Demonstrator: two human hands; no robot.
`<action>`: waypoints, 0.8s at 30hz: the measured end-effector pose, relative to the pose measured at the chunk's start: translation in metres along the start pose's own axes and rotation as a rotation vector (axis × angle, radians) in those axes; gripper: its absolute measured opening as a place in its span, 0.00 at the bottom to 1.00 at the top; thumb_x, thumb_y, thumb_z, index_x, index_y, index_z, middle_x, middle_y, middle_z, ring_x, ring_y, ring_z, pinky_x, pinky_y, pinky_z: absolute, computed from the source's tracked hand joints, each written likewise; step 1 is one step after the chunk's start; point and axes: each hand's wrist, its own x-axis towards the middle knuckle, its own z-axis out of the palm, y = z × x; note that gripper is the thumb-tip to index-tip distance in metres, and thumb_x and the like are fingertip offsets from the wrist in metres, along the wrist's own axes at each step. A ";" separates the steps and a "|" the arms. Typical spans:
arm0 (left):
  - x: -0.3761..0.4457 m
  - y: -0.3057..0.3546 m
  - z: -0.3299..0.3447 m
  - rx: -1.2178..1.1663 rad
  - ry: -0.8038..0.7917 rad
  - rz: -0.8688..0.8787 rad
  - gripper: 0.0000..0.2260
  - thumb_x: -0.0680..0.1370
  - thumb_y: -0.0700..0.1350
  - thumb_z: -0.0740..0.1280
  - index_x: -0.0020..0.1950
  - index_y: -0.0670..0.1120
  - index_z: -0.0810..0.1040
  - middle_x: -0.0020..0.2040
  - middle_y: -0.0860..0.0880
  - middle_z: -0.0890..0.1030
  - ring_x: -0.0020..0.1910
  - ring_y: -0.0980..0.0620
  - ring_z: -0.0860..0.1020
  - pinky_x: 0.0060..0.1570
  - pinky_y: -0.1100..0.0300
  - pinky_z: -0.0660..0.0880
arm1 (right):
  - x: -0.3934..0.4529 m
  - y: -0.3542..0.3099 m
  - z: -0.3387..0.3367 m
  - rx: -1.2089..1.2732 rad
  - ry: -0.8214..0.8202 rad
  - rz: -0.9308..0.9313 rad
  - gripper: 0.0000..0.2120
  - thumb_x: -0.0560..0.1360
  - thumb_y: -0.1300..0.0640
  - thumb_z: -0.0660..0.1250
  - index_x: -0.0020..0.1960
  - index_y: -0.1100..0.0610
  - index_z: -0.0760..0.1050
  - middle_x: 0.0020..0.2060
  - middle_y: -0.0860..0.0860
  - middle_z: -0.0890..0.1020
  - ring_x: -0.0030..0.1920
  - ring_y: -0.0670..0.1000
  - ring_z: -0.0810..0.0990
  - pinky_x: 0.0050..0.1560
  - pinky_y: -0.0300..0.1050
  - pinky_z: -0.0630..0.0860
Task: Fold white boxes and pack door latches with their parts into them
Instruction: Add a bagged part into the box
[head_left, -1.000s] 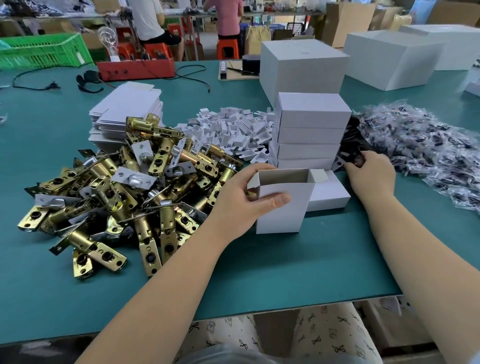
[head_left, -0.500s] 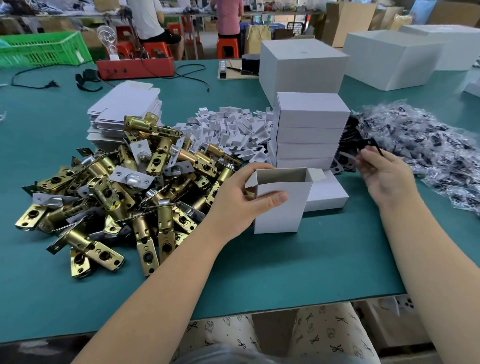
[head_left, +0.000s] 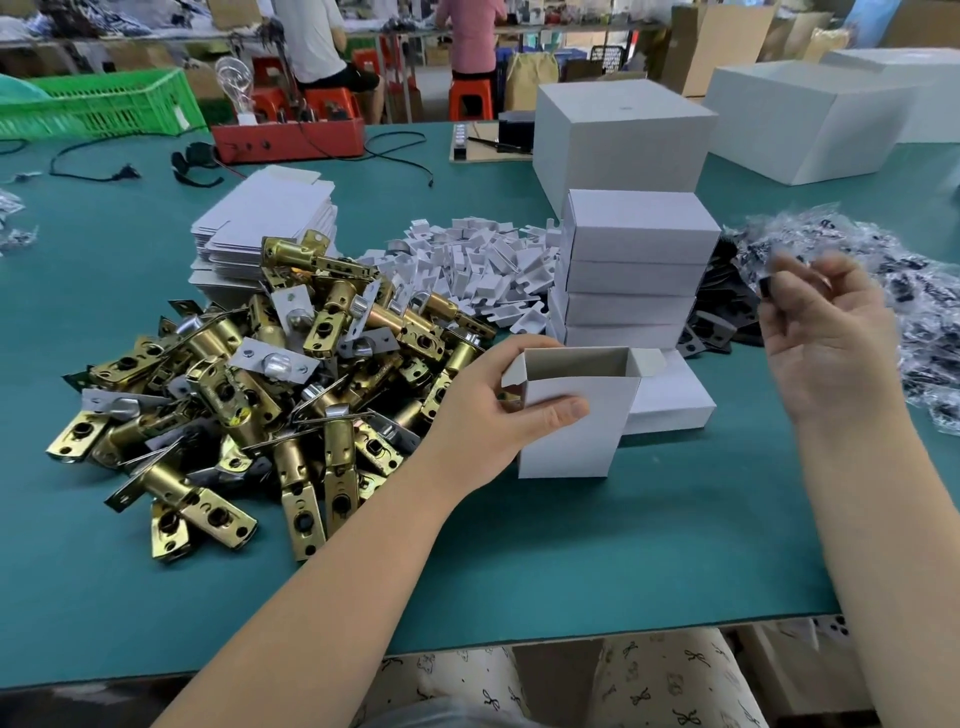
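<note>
Head view: left hand (head_left: 480, 415) steadies the open white box (head_left: 574, 410) as right hand (head_left: 826, 338), newly lifted from the bagged parts pile (head_left: 924, 312), pinches a small black part (head_left: 765, 287) for packing.

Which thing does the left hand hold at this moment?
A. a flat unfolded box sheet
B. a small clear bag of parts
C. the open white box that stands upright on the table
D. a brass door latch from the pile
C: the left hand grips the open white box, thumb across its front wall.

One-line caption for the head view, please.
Left hand steadies an open white box; right hand lifts a small black part.
</note>
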 end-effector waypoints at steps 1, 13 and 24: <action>0.000 0.000 0.000 0.005 0.001 0.000 0.18 0.70 0.43 0.76 0.51 0.64 0.79 0.47 0.62 0.82 0.49 0.60 0.82 0.47 0.65 0.79 | -0.007 -0.004 0.012 -0.054 -0.084 -0.027 0.15 0.70 0.70 0.67 0.48 0.52 0.76 0.39 0.44 0.84 0.41 0.43 0.81 0.42 0.34 0.76; 0.000 0.001 0.000 -0.026 -0.023 -0.044 0.14 0.71 0.39 0.75 0.51 0.54 0.78 0.43 0.58 0.84 0.43 0.61 0.82 0.41 0.67 0.78 | -0.045 -0.001 0.096 -0.705 -0.483 -0.144 0.19 0.71 0.66 0.71 0.48 0.40 0.79 0.41 0.36 0.84 0.44 0.40 0.82 0.52 0.38 0.79; 0.000 0.004 0.001 -0.039 -0.028 -0.061 0.17 0.69 0.44 0.76 0.49 0.65 0.80 0.46 0.57 0.85 0.46 0.58 0.83 0.42 0.64 0.79 | -0.039 -0.016 0.099 -0.850 -0.641 -0.040 0.17 0.73 0.62 0.71 0.38 0.40 0.82 0.33 0.36 0.83 0.37 0.38 0.82 0.42 0.39 0.81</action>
